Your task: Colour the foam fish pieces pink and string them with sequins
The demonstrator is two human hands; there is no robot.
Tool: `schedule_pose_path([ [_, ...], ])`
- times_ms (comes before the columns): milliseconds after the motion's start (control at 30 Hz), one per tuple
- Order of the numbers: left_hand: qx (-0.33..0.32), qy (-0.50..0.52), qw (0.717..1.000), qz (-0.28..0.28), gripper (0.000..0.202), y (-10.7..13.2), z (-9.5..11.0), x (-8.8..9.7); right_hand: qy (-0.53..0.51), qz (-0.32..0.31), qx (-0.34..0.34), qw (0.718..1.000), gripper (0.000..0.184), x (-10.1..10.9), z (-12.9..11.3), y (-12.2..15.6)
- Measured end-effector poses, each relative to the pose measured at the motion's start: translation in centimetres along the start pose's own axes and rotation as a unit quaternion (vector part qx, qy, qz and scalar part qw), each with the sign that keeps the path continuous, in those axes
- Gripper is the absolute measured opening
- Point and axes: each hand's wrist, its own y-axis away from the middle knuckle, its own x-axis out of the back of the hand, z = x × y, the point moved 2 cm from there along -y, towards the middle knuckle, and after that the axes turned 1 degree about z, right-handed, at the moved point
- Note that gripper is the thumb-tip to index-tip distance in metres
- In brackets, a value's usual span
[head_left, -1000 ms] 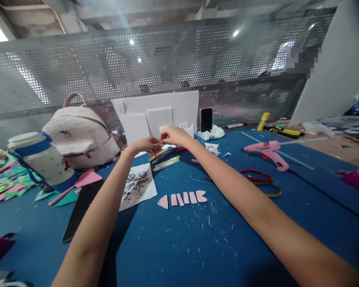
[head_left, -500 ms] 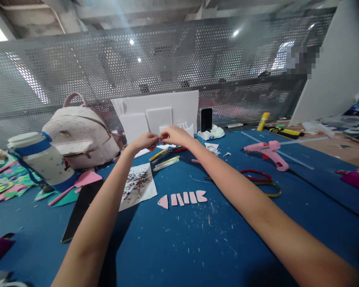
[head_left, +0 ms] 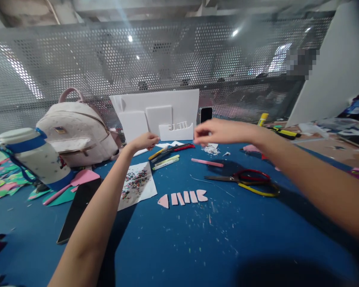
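Note:
My left hand (head_left: 144, 142) is raised over the far part of the table, thumb and fingertips pinched together. Anything between them is too small to make out. Well to its right, my right hand (head_left: 214, 130) hangs in the air with bent fingers, smeared by motion, so I cannot tell its grip. Below and between my arms lie pink fish-shaped pieces (head_left: 182, 197): a head, several strips and a tail. A thin clear thread (head_left: 212, 183) curves across the table behind them. Red-and-yellow-handled scissors (head_left: 251, 179) lie under my right forearm, near a pink pen (head_left: 207, 162).
Beads lie on a white sheet (head_left: 149, 187) beside my left forearm. White foam boards (head_left: 158, 113) stand at the back, with cutters and markers (head_left: 166, 162) before them. A bottle (head_left: 36, 159), backpack (head_left: 77, 135) and black phone (head_left: 79, 209) are at left. My right arm partly hides a pink glue gun (head_left: 251, 148).
My right hand has moved right, away from my left hand, with its forearm swinging outward and uncovering the scissors and pink pen. My left hand stays nearly where it was, fingers pinched.

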Motion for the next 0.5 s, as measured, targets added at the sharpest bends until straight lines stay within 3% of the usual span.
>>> schedule_pose_path([
  [67, -0.004, -0.009, 1.000, 0.003, 0.023, 0.0, 0.0, 0.0, 0.037, -0.134, -0.097, 0.985, 0.014, -1.4, 2.7, 3.6],
  [133, -0.008, -0.019, 1.000, 0.002, 0.023, 0.1, 0.2, 0.0, 0.050, -0.172, -0.143, 0.973, 0.010, -3.2, 5.1, 6.8],
  [300, -0.020, -0.046, 0.999, -0.009, 0.026, 0.2, 0.9, -0.1, 0.051, -0.163, -0.151, 0.974, 0.014, -7.0, 7.6, 12.1],
  [500, -0.024, -0.075, 0.997, -0.010, 0.027, 0.4, 1.5, 0.0, 0.078, -0.112, -0.097, 0.986, 0.018, -7.3, 7.4, 12.7],
])
